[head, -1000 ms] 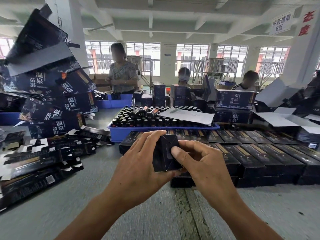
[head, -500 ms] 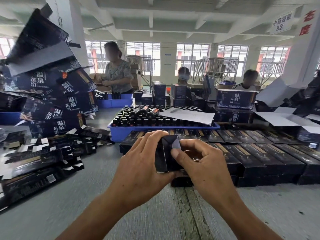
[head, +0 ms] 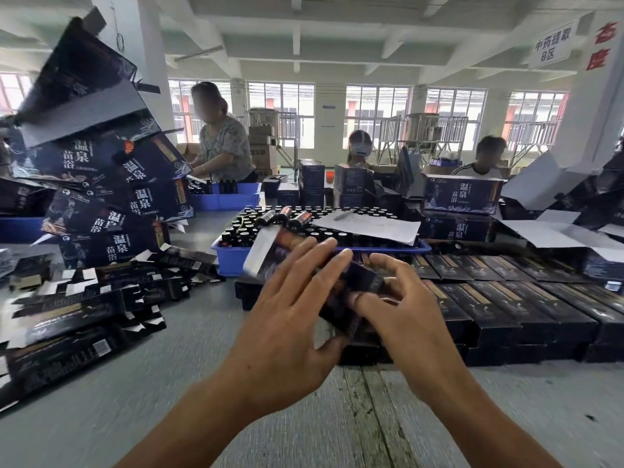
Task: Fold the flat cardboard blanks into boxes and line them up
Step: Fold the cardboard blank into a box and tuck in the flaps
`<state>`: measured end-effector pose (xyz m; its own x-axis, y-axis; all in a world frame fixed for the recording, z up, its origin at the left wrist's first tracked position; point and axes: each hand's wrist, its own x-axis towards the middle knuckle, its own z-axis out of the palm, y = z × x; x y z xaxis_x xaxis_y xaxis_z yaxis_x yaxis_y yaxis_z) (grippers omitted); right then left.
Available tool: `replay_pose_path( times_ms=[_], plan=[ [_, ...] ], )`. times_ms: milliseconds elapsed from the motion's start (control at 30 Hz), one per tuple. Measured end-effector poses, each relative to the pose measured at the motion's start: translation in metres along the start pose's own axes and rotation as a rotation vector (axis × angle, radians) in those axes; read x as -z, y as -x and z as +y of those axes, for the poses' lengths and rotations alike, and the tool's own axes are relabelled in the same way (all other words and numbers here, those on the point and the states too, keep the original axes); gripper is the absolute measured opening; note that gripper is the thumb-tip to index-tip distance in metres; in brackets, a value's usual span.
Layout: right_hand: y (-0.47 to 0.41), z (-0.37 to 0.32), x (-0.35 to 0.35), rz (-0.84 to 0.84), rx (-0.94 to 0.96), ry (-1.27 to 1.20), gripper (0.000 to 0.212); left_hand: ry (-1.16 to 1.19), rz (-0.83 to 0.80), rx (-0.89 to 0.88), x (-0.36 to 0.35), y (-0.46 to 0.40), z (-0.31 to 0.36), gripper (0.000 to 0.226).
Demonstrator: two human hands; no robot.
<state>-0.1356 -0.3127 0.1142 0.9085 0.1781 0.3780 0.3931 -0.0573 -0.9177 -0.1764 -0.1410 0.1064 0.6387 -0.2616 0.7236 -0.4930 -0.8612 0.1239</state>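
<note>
Head view: both hands' fingers (head: 378, 265) clasp box (head: 358, 292).

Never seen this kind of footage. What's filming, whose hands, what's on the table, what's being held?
No machine here: a camera worn on a person's head looks forward and down at their own bare hands. The left hand and right hand have a dark box between them, blurred mid-motion, so neither grip can be made out. On the grey table: flat blanks at left, a row of finished boxes at right, and a blue tray of bottles behind.
</note>
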Motion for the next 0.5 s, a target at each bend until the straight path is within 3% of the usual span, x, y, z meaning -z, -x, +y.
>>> replay_pose_path(
  times_ms=[133, 267, 367, 500],
  plan=[
    [-0.008, 0.005, 0.008, -0.049, -0.119, -0.233, 0.051, 0.186, 0.145, 0.31, 0.005, -0.002, -0.004, 0.072],
    [-0.008, 0.008, 0.005, -0.178, -0.187, -0.262, 0.053, 0.757, 0.238, 0.586, 0.012, -0.009, -0.013, 0.062],
    [-0.004, 0.007, 0.001, -0.3, -0.185, -0.175, 0.053, 1.023, 0.257, 0.566, 0.014, -0.011, -0.017, 0.052],
    [-0.001, -0.001, 0.002, -0.248, -0.073, -0.064, 0.049, 0.979, 0.249, 0.461, 0.017, -0.009, -0.018, 0.055]
  ],
)
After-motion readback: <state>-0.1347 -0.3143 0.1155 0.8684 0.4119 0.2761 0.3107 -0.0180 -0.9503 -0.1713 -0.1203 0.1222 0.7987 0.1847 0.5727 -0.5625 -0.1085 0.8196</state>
